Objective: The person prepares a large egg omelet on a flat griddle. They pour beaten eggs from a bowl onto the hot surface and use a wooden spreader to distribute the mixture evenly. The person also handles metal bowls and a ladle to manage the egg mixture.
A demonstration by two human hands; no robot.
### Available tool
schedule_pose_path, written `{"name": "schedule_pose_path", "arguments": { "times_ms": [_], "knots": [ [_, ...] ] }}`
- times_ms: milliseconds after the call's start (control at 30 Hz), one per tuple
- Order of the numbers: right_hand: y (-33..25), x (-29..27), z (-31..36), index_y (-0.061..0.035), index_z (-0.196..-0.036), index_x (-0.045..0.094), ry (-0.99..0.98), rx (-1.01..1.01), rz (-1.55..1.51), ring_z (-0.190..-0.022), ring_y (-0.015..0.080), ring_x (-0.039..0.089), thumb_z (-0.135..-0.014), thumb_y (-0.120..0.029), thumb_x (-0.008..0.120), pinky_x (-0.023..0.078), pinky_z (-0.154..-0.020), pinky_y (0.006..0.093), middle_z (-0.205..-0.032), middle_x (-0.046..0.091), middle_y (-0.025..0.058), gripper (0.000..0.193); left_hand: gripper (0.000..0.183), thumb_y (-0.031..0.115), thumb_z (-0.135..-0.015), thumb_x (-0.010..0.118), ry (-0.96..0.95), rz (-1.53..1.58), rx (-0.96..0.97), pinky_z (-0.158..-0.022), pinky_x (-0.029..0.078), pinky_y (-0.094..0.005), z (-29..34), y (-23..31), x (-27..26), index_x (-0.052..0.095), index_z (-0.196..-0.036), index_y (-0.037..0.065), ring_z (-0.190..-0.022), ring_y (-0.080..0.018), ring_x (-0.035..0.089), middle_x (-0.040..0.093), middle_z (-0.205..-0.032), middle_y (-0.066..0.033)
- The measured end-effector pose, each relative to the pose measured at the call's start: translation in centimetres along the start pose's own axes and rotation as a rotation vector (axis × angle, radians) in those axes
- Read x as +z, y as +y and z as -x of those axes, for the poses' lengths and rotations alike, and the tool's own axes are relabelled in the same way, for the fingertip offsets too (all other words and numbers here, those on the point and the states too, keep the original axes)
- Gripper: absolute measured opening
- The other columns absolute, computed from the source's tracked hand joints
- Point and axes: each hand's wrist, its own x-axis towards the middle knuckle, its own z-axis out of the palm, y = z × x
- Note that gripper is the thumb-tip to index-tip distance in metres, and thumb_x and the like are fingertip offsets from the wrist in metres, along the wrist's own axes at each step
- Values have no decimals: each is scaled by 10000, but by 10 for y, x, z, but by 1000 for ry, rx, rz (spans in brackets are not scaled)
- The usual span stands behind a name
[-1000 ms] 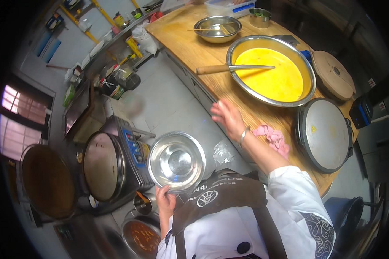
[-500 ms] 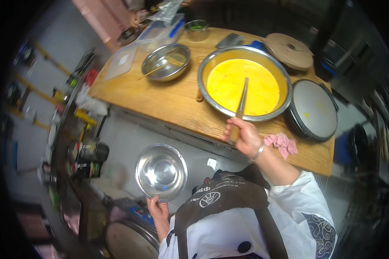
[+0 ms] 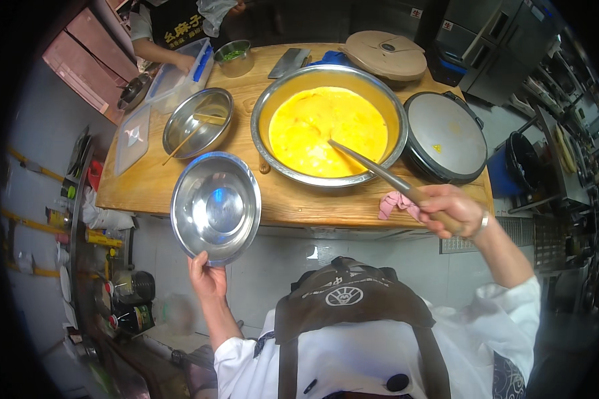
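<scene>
My left hand (image 3: pixel 206 276) grips the near rim of an empty steel bowl (image 3: pixel 215 206), held at the front edge of the wooden table (image 3: pixel 146 183). My right hand (image 3: pixel 450 209) holds the wooden handle of a long ladle (image 3: pixel 373 169) whose far end dips into yellow batter in a large steel basin (image 3: pixel 326 126). The ladle's scoop is hidden in the batter.
A smaller steel bowl with chopsticks (image 3: pixel 198 123) stands left of the basin. A round black griddle (image 3: pixel 444 136) sits to the right, a pink cloth (image 3: pixel 394 203) at the table's front edge, a tan lid (image 3: pixel 385 54) behind. Another person's hand (image 3: pixel 178 63) rests on a clear plastic tub.
My right hand took hold of the ladle handle and drew it back to the right, tilting the ladle in the batter. The empty bowl rose from low at my waist to the table edge.
</scene>
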Motion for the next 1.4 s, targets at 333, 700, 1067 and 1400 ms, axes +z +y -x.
{"name": "schedule_pose_path", "arguments": {
  "times_ms": [333,700,1067,1400],
  "knots": [
    [11,-14,-36,-101,-1357,139,-3,-122,-123,-449,121,451,-810,-55,458,374,-334,243,-701,490,79,634,509,4,-731,460,-44,12,-34,-894,428,-402,-33,-22,51,355,-1227,43,-1073,-233,458,430,-1191,-109],
    [13,-4,-37,-99,-1341,199,199,-144,-79,-424,121,441,-786,-74,494,358,-319,231,-657,480,59,629,393,34,-780,468,-160,-149,-56,-823,482,-404,-91,-6,85,395,-1166,31,-1001,-249,517,483,-1118,-119],
    [12,44,-10,-114,-1320,284,380,-97,-93,-407,131,446,-787,-29,485,355,-319,239,-679,495,76,576,453,70,-770,477,-325,-278,-149,-780,511,-380,-167,5,81,356,-1207,65,-988,-233,527,467,-1133,-109],
    [32,53,14,-114,-1308,297,352,-81,-195,-394,163,467,-760,-24,522,355,-317,264,-637,512,103,599,520,71,-740,484,-306,-323,-201,-524,448,-191,-194,16,71,337,-1238,105,-798,-99,527,501,-1019,-32]
  ]
}}
